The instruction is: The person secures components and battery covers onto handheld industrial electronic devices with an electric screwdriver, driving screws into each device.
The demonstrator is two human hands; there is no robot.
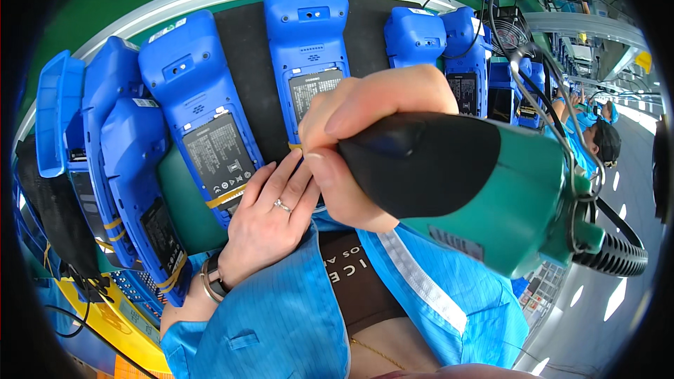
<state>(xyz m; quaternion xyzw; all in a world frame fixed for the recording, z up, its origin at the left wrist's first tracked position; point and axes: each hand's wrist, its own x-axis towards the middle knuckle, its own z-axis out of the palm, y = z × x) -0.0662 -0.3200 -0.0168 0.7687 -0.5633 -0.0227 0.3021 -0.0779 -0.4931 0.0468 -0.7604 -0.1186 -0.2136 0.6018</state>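
Note:
My right hand [397, 95] is wrapped round a green electric screwdriver [523, 189] with a black grip. The tool's cable end points to the lower right; its tip is hidden behind my fingers. Below them lies a blue handheld terminal [307, 17], back side up, with a dark battery [312, 88] in its bay. My left hand [270, 210] lies flat, fingers stretched toward the lower end of that terminal, beside the right hand. Left of it rests a second blue terminal [181, 63] with an exposed battery [217, 151] and a yellow rubber band [226, 196] round its lower end.
Several blue terminals [133, 133] lean together at the left beside a light blue bin [56, 123]. More terminals [414, 31] stand at the right near a fan [512, 28] and loose cables. A black mat [242, 42] lies underneath. Co-workers [605, 140] are far right.

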